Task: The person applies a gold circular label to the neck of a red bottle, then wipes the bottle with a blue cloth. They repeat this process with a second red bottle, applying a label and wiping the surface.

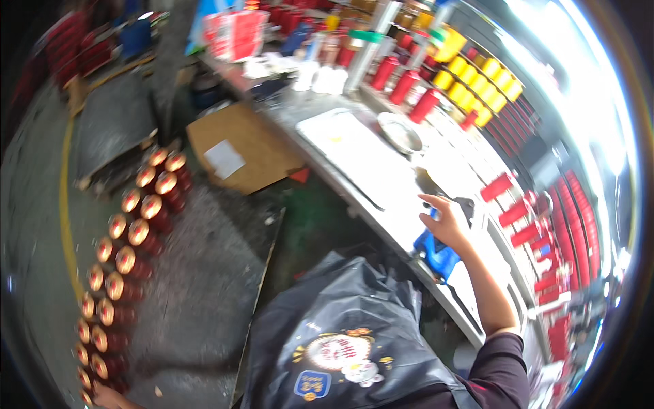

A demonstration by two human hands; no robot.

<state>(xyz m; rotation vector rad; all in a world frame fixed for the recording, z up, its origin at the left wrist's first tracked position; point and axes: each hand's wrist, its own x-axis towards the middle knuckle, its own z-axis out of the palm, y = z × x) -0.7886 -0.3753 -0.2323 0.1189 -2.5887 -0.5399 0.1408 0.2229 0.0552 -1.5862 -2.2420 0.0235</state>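
Observation:
My right hand (447, 221) hovers over the workbench at the right, its thumb and forefinger apart and nothing visible between them. Just below it lies a bright blue item (437, 255), possibly a cloth or glove, and dark objects (466, 204) sit partly hidden behind the fingers. At the lower left corner my left hand (109, 396) reaches to the near end of a double row of dark red cylinders (125, 288) with shiny copper-coloured tops. Its fingers are mostly cut off and blurred, so its grip is hidden.
The cylinders stand on a dark metal surface (197, 293). A white tray (347, 160) and a round metal dish (400, 133) lie on the bench (286, 126). Brown cardboard (245, 153) is beside it. Red cylinders (424, 105) and yellow ones (477, 82) stand behind. A black apron (327, 307) covers my front.

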